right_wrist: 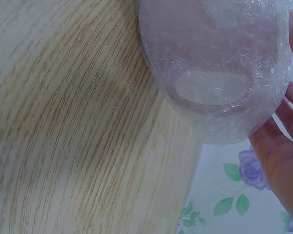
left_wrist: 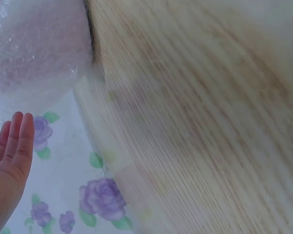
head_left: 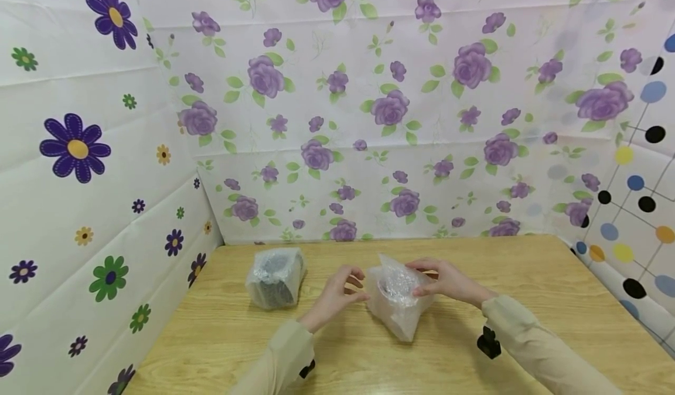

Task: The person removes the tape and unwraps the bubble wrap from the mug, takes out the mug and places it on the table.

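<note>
A bubble-wrapped package point(head_left: 398, 298) is on the wooden table in front of me, with something pinkish showing through the wrap. The right wrist view shows an oval, ring-like part under the plastic of this package point(right_wrist: 212, 87). My right hand point(head_left: 448, 281) holds its right side, thumb toward the front and fingers farther back; some of these fingers pass behind the wrap in the right wrist view. On the other side, my left hand point(head_left: 340, 292) has loosely bent, parted fingers, their tips close to the package's left face and nothing gripped.
Another bubble-wrapped package point(head_left: 275, 278), with something dark inside, stands left of my left hand. The wooden table point(head_left: 211, 336) ends against a flowered cloth point(head_left: 337, 166) at the back. Patterned cloths hang at both sides.
</note>
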`<state>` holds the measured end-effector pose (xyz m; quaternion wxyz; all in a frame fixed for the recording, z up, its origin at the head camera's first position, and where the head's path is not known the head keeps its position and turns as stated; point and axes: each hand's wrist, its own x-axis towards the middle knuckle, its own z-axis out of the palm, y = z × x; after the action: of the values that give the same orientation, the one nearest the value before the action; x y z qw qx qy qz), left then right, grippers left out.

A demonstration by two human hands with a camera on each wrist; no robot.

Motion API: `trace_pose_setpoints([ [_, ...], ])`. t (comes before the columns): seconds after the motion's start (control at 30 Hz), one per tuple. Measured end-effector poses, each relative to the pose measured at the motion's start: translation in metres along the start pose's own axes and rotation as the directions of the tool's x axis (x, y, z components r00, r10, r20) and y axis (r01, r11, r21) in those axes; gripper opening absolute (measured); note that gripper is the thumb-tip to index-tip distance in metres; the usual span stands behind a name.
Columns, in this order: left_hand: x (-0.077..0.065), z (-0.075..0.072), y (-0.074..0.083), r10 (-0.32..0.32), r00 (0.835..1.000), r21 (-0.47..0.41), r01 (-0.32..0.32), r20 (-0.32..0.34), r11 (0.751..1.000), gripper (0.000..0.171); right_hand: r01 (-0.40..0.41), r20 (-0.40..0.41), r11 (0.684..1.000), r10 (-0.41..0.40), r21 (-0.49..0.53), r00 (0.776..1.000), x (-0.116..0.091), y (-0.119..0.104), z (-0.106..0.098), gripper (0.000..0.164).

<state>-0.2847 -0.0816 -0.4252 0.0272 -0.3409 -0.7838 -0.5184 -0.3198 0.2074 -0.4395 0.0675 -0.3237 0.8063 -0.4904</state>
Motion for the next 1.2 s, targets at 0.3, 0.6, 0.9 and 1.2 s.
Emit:
trace_pose_setpoints([
  [0.3,-0.005,0.012,0.006,0.023,0.998,-0.022,-0.021,0.058,1.000,0.016,-0.008,-0.007,0.999,0.008,-0.031,1.000,-0.002,-0.017,0.001,0.060],
  [0.6,-0.011,0.028,0.006,0.009,0.999,-0.063,-0.006,0.037,0.998,0.016,-0.018,-0.005,0.999,0.018,-0.032,1.000,-0.002,-0.017,0.001,0.060],
  [0.9,-0.013,0.034,0.004,-0.008,0.999,-0.137,0.013,0.037,0.990,0.017,-0.004,-0.018,0.999,0.003,-0.040,1.000,-0.002,-0.011,0.001,0.060],
  [1.2,-0.011,0.037,0.005,-0.031,0.999,-0.145,0.036,0.033,0.989,0.015,-0.023,-0.004,0.999,0.023,-0.030,1.000,-0.006,-0.036,0.001,0.058],
])
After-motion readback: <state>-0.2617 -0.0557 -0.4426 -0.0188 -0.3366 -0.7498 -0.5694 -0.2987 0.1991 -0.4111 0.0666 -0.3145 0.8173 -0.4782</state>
